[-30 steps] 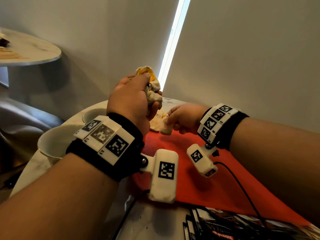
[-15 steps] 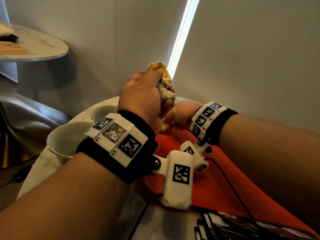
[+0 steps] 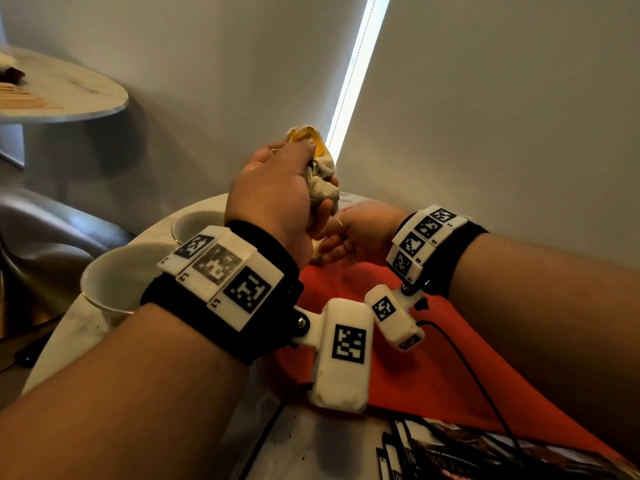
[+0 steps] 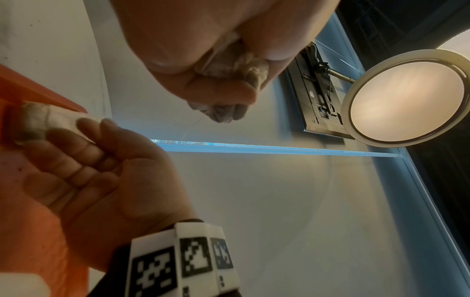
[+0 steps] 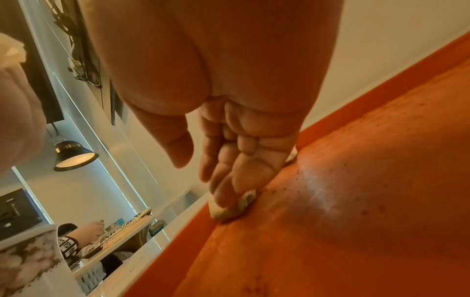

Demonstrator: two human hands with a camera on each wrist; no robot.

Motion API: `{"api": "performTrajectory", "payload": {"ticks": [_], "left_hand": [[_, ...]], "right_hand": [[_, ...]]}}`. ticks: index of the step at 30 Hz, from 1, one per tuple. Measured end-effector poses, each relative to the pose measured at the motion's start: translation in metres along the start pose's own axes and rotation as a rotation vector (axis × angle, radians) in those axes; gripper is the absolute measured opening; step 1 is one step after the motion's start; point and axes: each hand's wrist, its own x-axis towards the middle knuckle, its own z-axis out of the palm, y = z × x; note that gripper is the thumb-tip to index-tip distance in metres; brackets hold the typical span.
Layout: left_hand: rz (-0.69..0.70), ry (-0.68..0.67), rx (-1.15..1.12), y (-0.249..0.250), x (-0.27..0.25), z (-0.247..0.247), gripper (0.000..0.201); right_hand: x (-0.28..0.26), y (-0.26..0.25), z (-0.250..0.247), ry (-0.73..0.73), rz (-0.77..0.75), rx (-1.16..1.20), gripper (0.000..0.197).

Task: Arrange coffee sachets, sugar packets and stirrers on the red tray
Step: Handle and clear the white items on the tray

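Note:
My left hand (image 3: 277, 188) is raised above the table's far side and grips a crumpled bundle of white and yellow packets (image 3: 322, 178); the same bundle (image 4: 236, 64) shows in its fist in the left wrist view. Just below it, my right hand (image 3: 360, 233) reaches to the far corner of the red tray (image 3: 415, 375). Its fingers (image 5: 236, 180) lie fairly straight on one small white packet (image 5: 234, 209), which rests on the tray floor (image 5: 356, 201) by the rim. The thumb stands apart from that packet (image 4: 43, 120).
Two white cups (image 3: 114, 278) (image 3: 194, 223) stand left of the tray on the round marble table. Dark sachets (image 3: 467, 452) lie at the near edge beside a black cable (image 3: 485, 382). A wall rises close behind. A second round table (image 3: 69, 95) holds wooden stirrers.
My right hand has brought its white packet left and down, under the left hand, onto the tray's far corner. The left hand has stayed raised with its bundle.

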Motion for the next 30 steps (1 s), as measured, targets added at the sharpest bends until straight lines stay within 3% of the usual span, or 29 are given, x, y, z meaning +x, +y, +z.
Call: {"api": "performTrajectory", "payload": {"ticks": [6, 14, 17, 21, 24, 27, 30], "left_hand": [[0.027, 0.014, -0.038, 0.0, -0.002, -0.001, 0.041], [0.096, -0.067, -0.123, 0.004, -0.005, 0.003, 0.046], [0.088, -0.072, -0.119, 0.004, -0.004, 0.001, 0.046], [0.064, -0.1, -0.075, 0.001, -0.003, 0.001, 0.049], [0.04, -0.128, -0.011, -0.002, 0.0, 0.002, 0.048], [0.035, -0.152, 0.024, -0.006, 0.001, 0.003, 0.048], [0.029, -0.184, 0.04, -0.008, 0.001, 0.002, 0.037]], "right_hand": [[0.004, 0.003, 0.006, -0.096, 0.094, 0.028, 0.017], [0.004, 0.002, 0.014, -0.032, 0.093, 0.013, 0.02], [-0.001, 0.001, 0.014, -0.013, 0.071, 0.04, 0.009], [-0.014, -0.001, 0.002, 0.196, -0.114, 0.01, 0.012], [-0.03, -0.006, -0.011, 0.322, -0.289, 0.208, 0.013], [-0.051, -0.015, -0.025, 0.261, -0.413, 0.338, 0.032], [-0.069, -0.02, -0.032, 0.144, -0.495, 0.366, 0.037]]}}
